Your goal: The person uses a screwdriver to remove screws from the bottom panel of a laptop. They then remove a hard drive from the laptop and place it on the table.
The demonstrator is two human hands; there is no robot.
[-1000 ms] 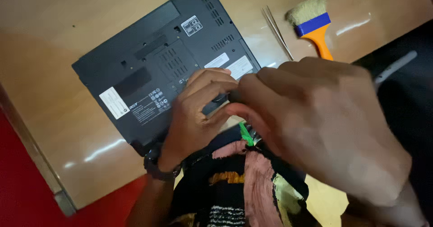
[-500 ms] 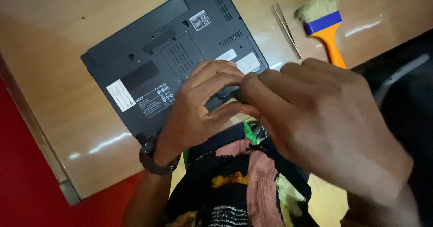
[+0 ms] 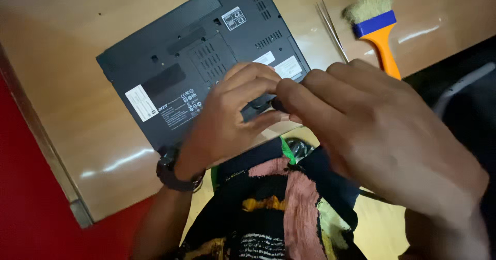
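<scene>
Left hand (image 3: 227,123) curled, fingertips pinched; right hand (image 3: 382,136) raised, blurred, fingertips meeting the left's.

A pale wooden bench (image 3: 62,74) fills the view from nine to two o'clock, glossy, with streaks of light glinting off it. A red floor (image 3: 31,208) runs down at eight o'clock, beside the bench's edge. Dark shadow sits at three o'clock.

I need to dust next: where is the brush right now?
In the head view, the brush lies on the table at upper right, beside the thin metal tweezers, beyond the right hand.
</scene>
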